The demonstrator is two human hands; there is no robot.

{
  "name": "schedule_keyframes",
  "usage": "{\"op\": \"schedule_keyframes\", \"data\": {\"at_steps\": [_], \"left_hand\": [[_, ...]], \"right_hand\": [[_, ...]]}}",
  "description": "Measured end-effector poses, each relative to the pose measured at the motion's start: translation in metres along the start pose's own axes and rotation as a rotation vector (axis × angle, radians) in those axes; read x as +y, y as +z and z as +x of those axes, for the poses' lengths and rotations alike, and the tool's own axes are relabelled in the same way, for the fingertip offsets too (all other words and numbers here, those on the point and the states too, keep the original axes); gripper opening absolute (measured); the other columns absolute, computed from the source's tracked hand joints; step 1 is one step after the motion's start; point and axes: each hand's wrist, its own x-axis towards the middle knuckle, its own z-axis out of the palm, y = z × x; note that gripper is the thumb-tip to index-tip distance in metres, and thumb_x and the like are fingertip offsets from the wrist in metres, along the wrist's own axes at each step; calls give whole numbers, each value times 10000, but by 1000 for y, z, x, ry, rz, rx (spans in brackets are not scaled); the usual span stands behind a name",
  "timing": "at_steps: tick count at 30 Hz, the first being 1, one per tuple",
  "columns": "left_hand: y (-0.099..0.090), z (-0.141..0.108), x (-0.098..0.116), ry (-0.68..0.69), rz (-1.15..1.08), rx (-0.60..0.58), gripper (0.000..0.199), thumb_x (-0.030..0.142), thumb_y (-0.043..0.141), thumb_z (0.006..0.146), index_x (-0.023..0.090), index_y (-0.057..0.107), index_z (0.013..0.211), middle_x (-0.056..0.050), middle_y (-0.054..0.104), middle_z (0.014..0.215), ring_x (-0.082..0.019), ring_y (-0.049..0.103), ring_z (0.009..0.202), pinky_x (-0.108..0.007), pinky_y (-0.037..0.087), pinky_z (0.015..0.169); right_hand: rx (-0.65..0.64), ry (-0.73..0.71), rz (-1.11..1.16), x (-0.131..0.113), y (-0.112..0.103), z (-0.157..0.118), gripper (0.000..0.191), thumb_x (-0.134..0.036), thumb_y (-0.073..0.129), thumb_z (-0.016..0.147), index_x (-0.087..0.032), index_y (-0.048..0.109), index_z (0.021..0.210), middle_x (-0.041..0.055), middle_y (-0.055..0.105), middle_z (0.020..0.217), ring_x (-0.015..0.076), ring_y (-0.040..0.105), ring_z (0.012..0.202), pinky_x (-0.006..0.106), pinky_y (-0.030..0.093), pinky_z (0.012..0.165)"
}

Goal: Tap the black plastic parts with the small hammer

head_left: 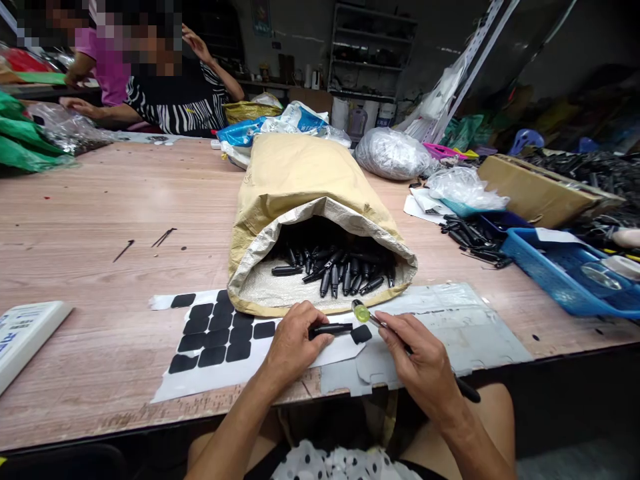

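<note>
My left hand [296,337] is closed around a black pen-shaped plastic piece [334,329], which lies flat and points to the right. My right hand [419,355] grips a small hammer [361,312] with a yellow-green head and a black handle end. The hammer head is above and just right of the piece's tip. Beneath them, a loose black rounded square [361,334] rests near a white sheet. More black rounded squares [215,338] sit in rows on the white backing sheet [170,385] to the left. A grey board [450,320] lies under my right hand.
Straight ahead, an open tan sack [310,167] holds many similar black pieces [345,267]. On the right stand a blue basket [550,280] and a pile of black parts [473,237]. A white device [30,340] is at left. Two people [175,100] are across the table [125,193].
</note>
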Motion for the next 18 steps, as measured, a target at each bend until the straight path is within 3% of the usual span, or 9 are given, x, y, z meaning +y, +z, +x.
{"op": "schedule_keyframes", "data": {"at_steps": [7, 14, 18], "left_hand": [[-2, -1, 3, -23, -20, -20, 159, 133, 690, 751, 226, 641, 871, -8, 619, 914, -215, 557, 910, -335, 429, 798], [-1, 1, 0, -27, 0, -18, 151, 144, 699, 760, 224, 636, 872, -5, 609, 898, -212, 545, 887, -332, 425, 796], [-8, -7, 14, 27, -61, -53, 97, 221, 698, 838, 222, 653, 923, -22, 636, 939, -216, 566, 923, -321, 428, 816]], "right_hand": [[39, -23, -238, 51, 0, -5, 229, -234, 562, 978, -255, 701, 1160, 50, 690, 967, 211, 629, 927, 367, 514, 861], [43, -28, -290, 52, 3, -7, 215, -246, 557, 978, -246, 695, 1143, 51, 680, 973, 212, 606, 916, 357, 488, 834], [32, -14, -309, 52, 3, -7, 218, -241, 550, 979, -244, 687, 1148, 48, 673, 964, 215, 594, 909, 352, 475, 832]]}}
